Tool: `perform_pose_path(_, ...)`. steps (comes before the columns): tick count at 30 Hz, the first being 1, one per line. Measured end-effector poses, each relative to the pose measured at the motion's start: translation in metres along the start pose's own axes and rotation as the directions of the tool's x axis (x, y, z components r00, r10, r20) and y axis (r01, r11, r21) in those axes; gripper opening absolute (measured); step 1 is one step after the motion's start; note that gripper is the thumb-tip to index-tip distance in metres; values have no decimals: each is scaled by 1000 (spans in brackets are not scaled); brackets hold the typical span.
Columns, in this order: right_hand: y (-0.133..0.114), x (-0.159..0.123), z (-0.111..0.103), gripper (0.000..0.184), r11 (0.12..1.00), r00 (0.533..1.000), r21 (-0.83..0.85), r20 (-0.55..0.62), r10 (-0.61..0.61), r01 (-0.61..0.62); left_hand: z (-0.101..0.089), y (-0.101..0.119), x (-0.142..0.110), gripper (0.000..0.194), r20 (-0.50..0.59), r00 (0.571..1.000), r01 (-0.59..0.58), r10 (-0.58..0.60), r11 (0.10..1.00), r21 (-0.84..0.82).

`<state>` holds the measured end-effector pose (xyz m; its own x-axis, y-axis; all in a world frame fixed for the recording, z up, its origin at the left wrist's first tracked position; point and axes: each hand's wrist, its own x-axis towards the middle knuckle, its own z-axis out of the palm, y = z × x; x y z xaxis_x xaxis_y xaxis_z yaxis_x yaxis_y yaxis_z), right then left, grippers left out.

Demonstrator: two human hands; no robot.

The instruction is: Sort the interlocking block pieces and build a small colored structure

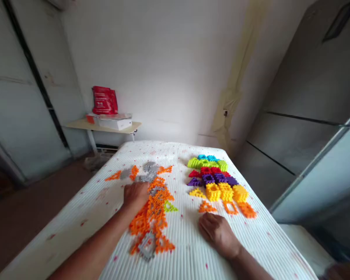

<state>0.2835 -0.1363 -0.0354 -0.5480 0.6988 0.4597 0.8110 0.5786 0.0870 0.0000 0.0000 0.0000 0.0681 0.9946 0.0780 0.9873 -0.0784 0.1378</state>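
My left hand [136, 194] reaches over the left edge of a loose heap of orange interlocking plastic pieces [156, 206]; its fingertips are hidden against the heap. Grey pieces [148, 245] are mixed in, and a lime-green triangle [170, 206] lies at the heap's right side. My right hand [218, 233] rests on the bed cover with its fingers curled together, just below a small stack of orange triangles [207, 207]. Whatever those fingers hold, if anything, is hidden. An orange open square frame [230, 207] and orange squares [247, 210] lie to the right of the triangles.
Beyond my right hand stand rows of stacked pieces: yellow [226, 191], purple [220, 177], red [205, 170], lime [194, 163] and blue [212, 158]. Grey pieces [151, 167] lie past the heap. A side table [76, 124] carries boxes and a red bag [103, 100].
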Motion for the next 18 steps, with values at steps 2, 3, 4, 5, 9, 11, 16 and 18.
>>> perform_pose_path(2, 0, 0, 1, 34, 1000, 1000, -10, -7, 6, -7, 1, -3, 0, 22, 0, 1000, -4, 4, 1000, -23)
perform_pose_path(3, 0, 0, 1, 34, 1000, 1000, -13, -8, 11, -11, 2, -5, 0, 21, -1, 1000, -3, 3, 999, -37)
perform_pose_path(4, 1, 0, 2, 34, 1000, 1000, -13, -8, 16, -16, 3, -7, 1, 21, -2, 1000, -1, 1, 999, -53)
perform_pose_path(5, 0, 0, 2, 33, 1000, 1000, -11, -6, 21, -21, 3, -10, 2, 21, -3, 1000, 5, -5, 997, -72)
perform_pose_path(9, 0, 0, 2, 32, 999, 999, 10, 7, 45, -45, 1, -20, 3, 24, -33, 999, 24, -29, 989, -144)
perform_pose_path(11, 0, -1, 2, 31, 998, 998, 28, 8, 56, -57, -4, -23, -1, 27, -68, 997, 17, -29, 985, -171)
perform_pose_path(16, 2, 0, -1, 22, 956, 986, 261, -56, 155, -135, -14, -3, -31, 22, -180, 981, -109, 67, 966, -234)
perform_pose_path(18, 2, 4, -3, 18, 886, 953, 409, -109, 283, -217, -11, 15, -48, 19, -279, 937, -280, 210, 929, -241)
